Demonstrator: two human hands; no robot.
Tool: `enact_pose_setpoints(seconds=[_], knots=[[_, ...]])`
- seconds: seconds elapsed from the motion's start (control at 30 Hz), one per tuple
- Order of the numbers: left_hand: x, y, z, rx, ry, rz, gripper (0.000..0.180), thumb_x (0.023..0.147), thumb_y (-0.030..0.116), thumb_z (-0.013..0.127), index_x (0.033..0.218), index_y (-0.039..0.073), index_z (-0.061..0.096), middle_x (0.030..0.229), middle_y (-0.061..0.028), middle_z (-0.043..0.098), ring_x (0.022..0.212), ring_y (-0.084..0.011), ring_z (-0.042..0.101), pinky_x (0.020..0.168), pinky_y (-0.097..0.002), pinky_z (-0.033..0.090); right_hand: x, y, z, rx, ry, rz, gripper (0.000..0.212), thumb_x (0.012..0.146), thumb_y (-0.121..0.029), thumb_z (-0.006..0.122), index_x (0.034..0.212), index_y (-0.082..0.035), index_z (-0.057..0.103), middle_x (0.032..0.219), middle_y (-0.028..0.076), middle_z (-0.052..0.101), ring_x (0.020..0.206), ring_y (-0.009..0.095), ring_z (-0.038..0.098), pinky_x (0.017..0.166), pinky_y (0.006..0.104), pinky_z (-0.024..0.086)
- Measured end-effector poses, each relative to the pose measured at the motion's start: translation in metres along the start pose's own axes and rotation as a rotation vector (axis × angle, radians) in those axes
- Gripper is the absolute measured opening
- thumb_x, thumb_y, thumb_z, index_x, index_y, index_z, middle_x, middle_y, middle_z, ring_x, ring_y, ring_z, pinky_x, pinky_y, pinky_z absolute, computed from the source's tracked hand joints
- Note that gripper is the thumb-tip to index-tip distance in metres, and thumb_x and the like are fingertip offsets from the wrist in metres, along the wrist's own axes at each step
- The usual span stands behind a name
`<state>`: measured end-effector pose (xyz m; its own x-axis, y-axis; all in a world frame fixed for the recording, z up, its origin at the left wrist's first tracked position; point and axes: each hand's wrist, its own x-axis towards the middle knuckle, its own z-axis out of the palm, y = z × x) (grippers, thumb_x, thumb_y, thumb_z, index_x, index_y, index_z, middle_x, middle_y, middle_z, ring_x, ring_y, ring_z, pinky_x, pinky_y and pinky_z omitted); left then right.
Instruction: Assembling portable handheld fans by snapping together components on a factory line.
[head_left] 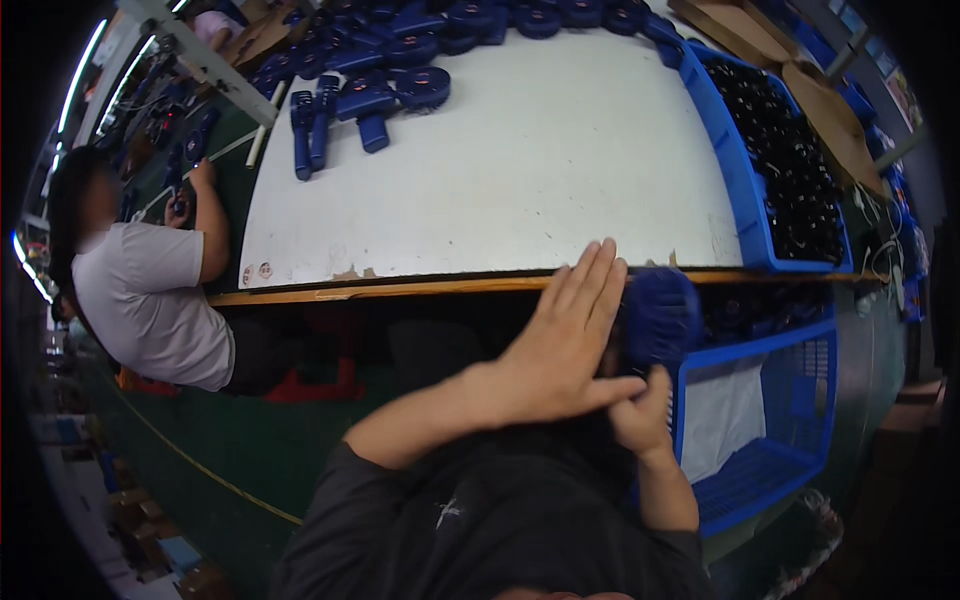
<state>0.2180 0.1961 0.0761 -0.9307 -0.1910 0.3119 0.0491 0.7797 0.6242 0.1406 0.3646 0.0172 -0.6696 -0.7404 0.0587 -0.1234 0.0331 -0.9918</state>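
A dark blue handheld fan (660,318) with a round, ribbed head is held up in front of me, just past the table's near edge and smeared by motion. Closed fingers of my right hand (643,420) grip it low down, where the handle is mostly hidden. My left hand (560,350) is flat with its fingers stretched out, on the left side of the fan's head; whether it touches the fan I cannot tell. The left thumb reaches across to the right hand.
On the white table (480,190), several blue fans (365,105) lie along the far side. A blue bin (745,205) of small black parts stands at right. Below it sits a blue crate (760,345) with a white sheet inside. A co-worker (150,290) handles blue pieces at left.
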Motion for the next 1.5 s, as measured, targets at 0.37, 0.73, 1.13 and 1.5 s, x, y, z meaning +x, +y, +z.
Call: enact_pose_setpoints(seconds=[0.37, 0.73, 1.13, 1.5], knots=[[0.051, -0.283, -0.182, 0.942, 0.333, -0.500, 0.077, 0.089, 0.041, 0.067, 0.149, 0.002, 0.037, 0.155, -0.0183, 0.037, 0.146, -0.0388, 0.027, 0.116, -0.0534, 0.026, -0.199, 0.264, -0.247, -0.774, 0.596, 0.740, 0.032, 0.080, -0.020, 0.075, 0.095, 0.004, 0.059, 0.082, 0.016, 0.063, 0.073, 0.028, 0.062, 0.070, 0.0407, 0.049], [0.053, -0.239, -0.187, 0.576, 0.202, -0.529, 0.056, 0.077, 0.031, 0.077, 0.119, -0.002, 0.059, 0.114, -0.0252, 0.058, 0.107, -0.0380, 0.059, 0.091, -0.0441, 0.050, -0.221, 0.387, -0.289, -0.847, 0.137, 1.060, 0.033, 0.079, -0.020, 0.076, 0.099, 0.005, 0.069, 0.084, 0.013, 0.070, 0.072, 0.023, 0.066, 0.061, 0.0362, 0.051], [-0.046, -0.024, 0.050, -1.138, 0.302, -0.413, 0.078, 0.089, 0.030, 0.074, 0.144, -0.003, 0.029, 0.129, -0.0144, 0.053, 0.116, -0.0190, 0.055, 0.104, -0.0360, 0.042, -0.005, 0.004, 0.045, 0.017, -0.037, -0.150, 0.056, 0.084, -0.011, 0.077, 0.130, 0.000, 0.047, 0.116, 0.011, 0.060, 0.102, 0.014, 0.058, 0.088, 0.0316, 0.050], [-0.007, -0.047, 0.013, -1.908, -0.025, -0.383, 0.077, 0.098, 0.062, 0.043, 0.139, -0.004, 0.045, 0.132, -0.0249, 0.057, 0.125, -0.0362, 0.056, 0.109, -0.0479, 0.042, 0.053, -0.065, 0.021, -0.757, -0.465, -0.450, 0.032, 0.092, -0.025, 0.063, 0.102, 0.003, 0.051, 0.093, 0.023, 0.059, 0.080, 0.039, 0.065, 0.064, 0.0432, 0.055]])
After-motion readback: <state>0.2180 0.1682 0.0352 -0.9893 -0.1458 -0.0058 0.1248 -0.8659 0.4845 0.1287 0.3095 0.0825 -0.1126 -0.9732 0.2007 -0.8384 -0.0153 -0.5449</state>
